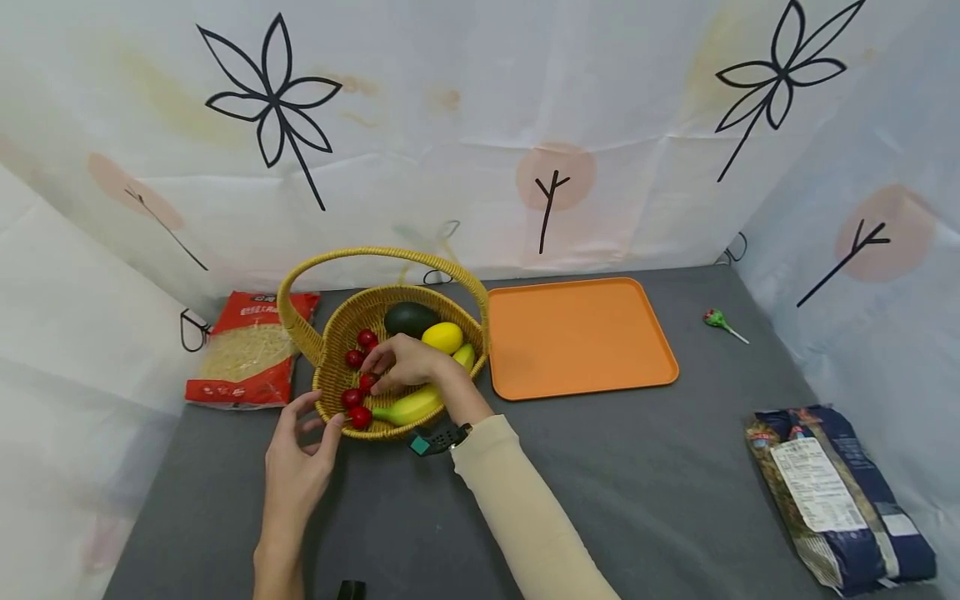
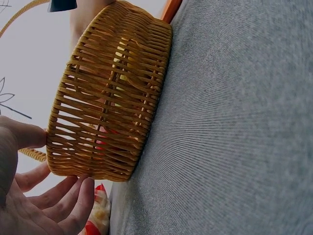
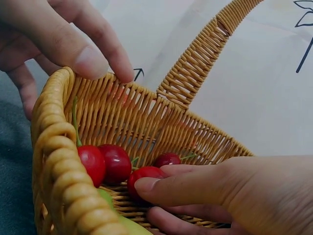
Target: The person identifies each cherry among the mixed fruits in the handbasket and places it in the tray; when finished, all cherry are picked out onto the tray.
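A yellow woven basket (image 1: 390, 432) with a tall arched handle stands on the grey table. My left hand (image 1: 300, 454) holds its near left rim, thumb on the edge and fingers against the outer side. Inside the basket, my right hand (image 1: 408, 364) pinches a red cherry (image 3: 142, 180) between thumb and fingers. Other cherries (image 1: 352, 398) with green stems lie beside it along the left of the basket. A banana (image 1: 416, 406), a yellow lemon (image 1: 442, 337) and a dark green avocado-like fruit (image 1: 411, 319) sit in the basket's right and back, partly behind my right hand.
Right of the basket lies an orange tray (image 1: 577, 337). A red-and-clear food bag (image 1: 247, 350) is behind left. Farther right are a wrapped lollipop (image 1: 717, 319) and a dark blue food bag (image 1: 836, 500). Patterned white cloth (image 1: 450, 125) hangs around the table.
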Motion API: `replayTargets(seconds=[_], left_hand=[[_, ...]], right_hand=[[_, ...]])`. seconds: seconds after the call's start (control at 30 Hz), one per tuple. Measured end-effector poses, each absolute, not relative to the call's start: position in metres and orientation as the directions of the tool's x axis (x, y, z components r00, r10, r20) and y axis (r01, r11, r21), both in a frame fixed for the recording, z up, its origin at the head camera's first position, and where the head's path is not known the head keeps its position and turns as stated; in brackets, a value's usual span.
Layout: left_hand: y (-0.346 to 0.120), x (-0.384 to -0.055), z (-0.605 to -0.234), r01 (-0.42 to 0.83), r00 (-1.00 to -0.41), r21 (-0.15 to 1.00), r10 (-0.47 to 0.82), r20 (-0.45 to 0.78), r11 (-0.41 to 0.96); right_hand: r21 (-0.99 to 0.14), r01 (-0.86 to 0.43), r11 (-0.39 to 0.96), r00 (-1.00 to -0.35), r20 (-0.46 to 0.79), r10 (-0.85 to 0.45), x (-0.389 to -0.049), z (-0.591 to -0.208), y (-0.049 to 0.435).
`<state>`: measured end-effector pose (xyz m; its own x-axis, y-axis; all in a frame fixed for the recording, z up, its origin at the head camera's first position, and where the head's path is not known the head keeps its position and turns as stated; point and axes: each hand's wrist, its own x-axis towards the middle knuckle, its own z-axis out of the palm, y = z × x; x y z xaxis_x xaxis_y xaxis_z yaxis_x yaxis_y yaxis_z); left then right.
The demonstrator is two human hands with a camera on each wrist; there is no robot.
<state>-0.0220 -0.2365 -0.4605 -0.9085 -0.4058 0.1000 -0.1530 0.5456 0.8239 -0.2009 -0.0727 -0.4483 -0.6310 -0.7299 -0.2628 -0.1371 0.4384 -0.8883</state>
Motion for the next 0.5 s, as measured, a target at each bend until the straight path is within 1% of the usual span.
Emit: replayTargets(seconds=[0.37, 0.5], left_hand=[[-0.2358, -0.0227, -0.4609, -0.152, -0.908, 0.832, -0.408, 0.096, 0.533], [-0.235, -0.0224, -0.4607, -0.161, -0.908, 0.833, -0.411, 0.087, 0.53]], right_hand=[[-0.873, -0.169, 0.458, -0.616, -0.269, -0.74, -0.2014, -0.4487, -0.0731], [-0.874, -0.193, 0.446, -0.606, -0.251, -0.755, -0.2006, -0.448, -0.0708]])
